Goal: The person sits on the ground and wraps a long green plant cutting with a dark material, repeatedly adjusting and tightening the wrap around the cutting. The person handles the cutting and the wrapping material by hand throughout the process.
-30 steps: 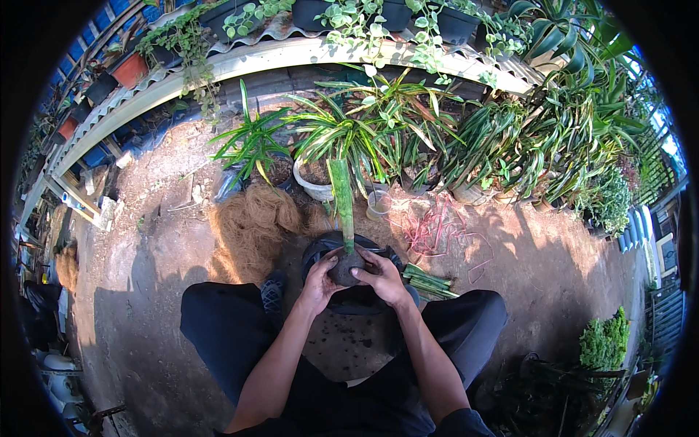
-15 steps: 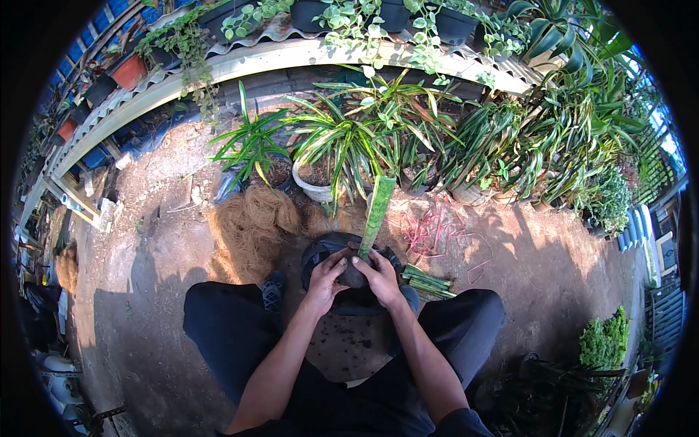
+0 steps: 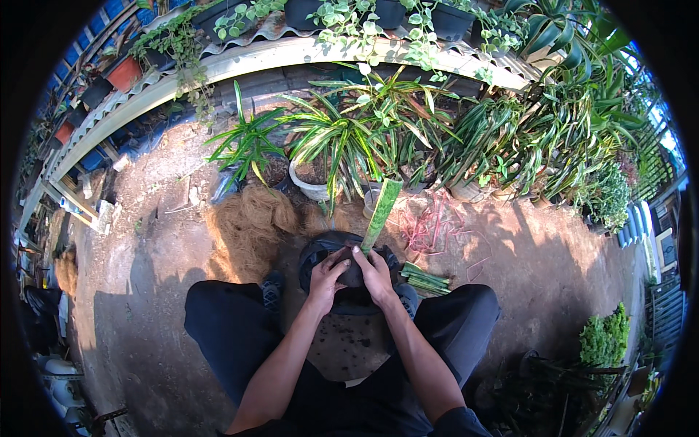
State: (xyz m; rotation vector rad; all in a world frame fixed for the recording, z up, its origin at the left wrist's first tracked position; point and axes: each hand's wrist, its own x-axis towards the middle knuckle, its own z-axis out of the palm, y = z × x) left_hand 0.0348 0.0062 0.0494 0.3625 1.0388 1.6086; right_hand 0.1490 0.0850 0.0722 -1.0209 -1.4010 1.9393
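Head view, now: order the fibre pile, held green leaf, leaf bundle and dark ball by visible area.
1. Fibre pile
2. Held green leaf and leaf bundle: too alike to rank, and the held leaf may be nearer the camera
3. Dark ball, partly hidden

A white pot [image 3: 309, 191] with a striped plant [image 3: 339, 135] stands on the ground [image 3: 182, 240]. Beyond it, a shelf [image 3: 255, 56] bears black pots [image 3: 451, 23] and an orange pot [image 3: 124, 73]. A green bush [image 3: 604, 339] is at lower right.

Tilted green leaf [image 3: 382, 213], dark ball [image 3: 352, 275]
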